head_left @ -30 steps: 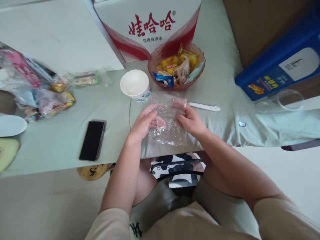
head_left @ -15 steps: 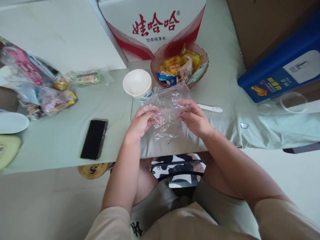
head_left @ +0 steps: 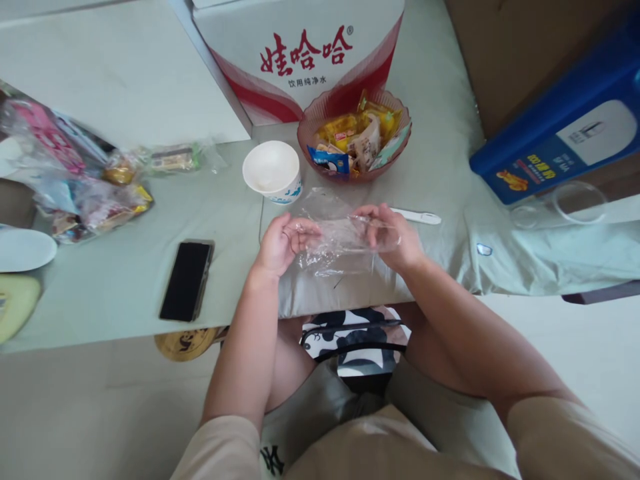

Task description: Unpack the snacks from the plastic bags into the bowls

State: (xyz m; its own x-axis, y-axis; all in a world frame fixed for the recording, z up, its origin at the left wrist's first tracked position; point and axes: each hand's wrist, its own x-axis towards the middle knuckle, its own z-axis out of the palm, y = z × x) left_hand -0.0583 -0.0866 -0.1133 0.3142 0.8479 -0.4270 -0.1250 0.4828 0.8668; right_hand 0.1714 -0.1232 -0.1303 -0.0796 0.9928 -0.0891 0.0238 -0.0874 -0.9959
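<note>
A thin, crinkled clear plastic bag [head_left: 334, 241] stretches between my two hands, just above the near edge of the cloth-covered table. On its left side, my left hand [head_left: 284, 245] pinches it, thumb up and fingers curled inward. My right hand [head_left: 393, 239] grips the opposite side, and part of the film lies over its fingers. Just beyond the bag stand a white paper cup [head_left: 273, 175] and a pink glass bowl [head_left: 313, 127] of wrapped snacks. Behind my right hand lies a white plastic stick-like utensil [head_left: 417, 216], partly covered.
A phone [head_left: 187, 280] lies to the left near the table edge. Packaged snacks [head_left: 100, 200] are farther left. A white and red carton [head_left: 300, 60] stands at the back. On the right are a blue box [head_left: 560, 143] and a clear plastic cup [head_left: 580, 205].
The plastic bag has dropped lower and folded down, with film now over my right fingers. My left fingers have straightened slightly. The view has shifted a little.
</note>
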